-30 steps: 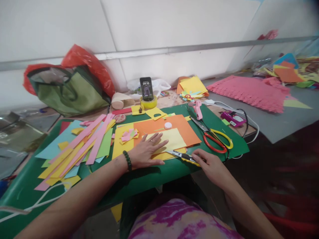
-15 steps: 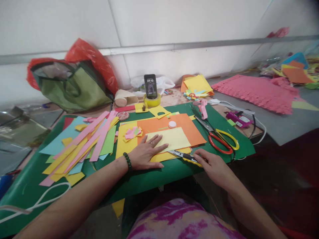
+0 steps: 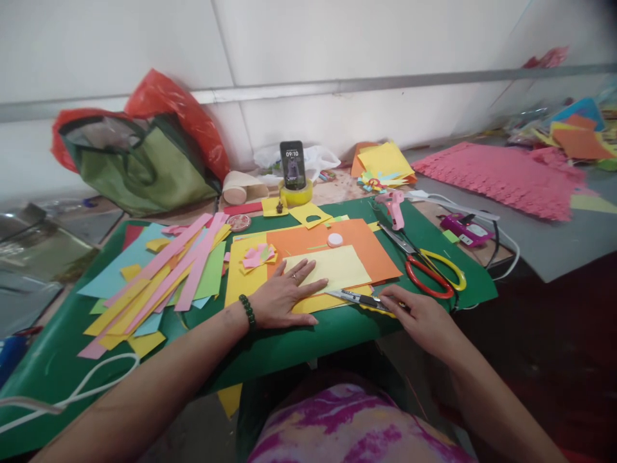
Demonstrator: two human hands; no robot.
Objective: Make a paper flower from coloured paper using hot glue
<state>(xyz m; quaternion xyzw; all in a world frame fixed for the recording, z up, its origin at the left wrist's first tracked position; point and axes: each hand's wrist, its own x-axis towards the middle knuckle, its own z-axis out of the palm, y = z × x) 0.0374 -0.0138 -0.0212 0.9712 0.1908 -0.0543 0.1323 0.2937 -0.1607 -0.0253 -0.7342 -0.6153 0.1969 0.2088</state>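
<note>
My left hand [image 3: 289, 292] lies flat with its fingers spread, pressing on the left part of a pale yellow sheet [image 3: 340, 269]. Under that sheet are an orange sheet [image 3: 373, 247] and a brighter yellow sheet [image 3: 245, 283]. In my right hand [image 3: 417, 315] is a utility knife [image 3: 364, 300] with a yellow handle, gripped at its rear end. Its blade points left and lies along the near edge of the pale sheet. A small pink and yellow paper flower [image 3: 259, 256] and a round white disc [image 3: 334, 240] rest on the sheets beyond my left hand.
Pink, yellow and blue paper strips [image 3: 159, 283] spread across the green mat [image 3: 231, 366] at left. Scissors [image 3: 429, 276] and a pink glue gun [image 3: 395, 209] lie at right. A phone [image 3: 292, 167] leans by a tape roll [image 3: 296, 195]. A green bag [image 3: 149, 164] stands back left.
The whole view has shifted very slightly. My left hand stays pressed on the sheet, and the knife in my right hand has hardly moved.
</note>
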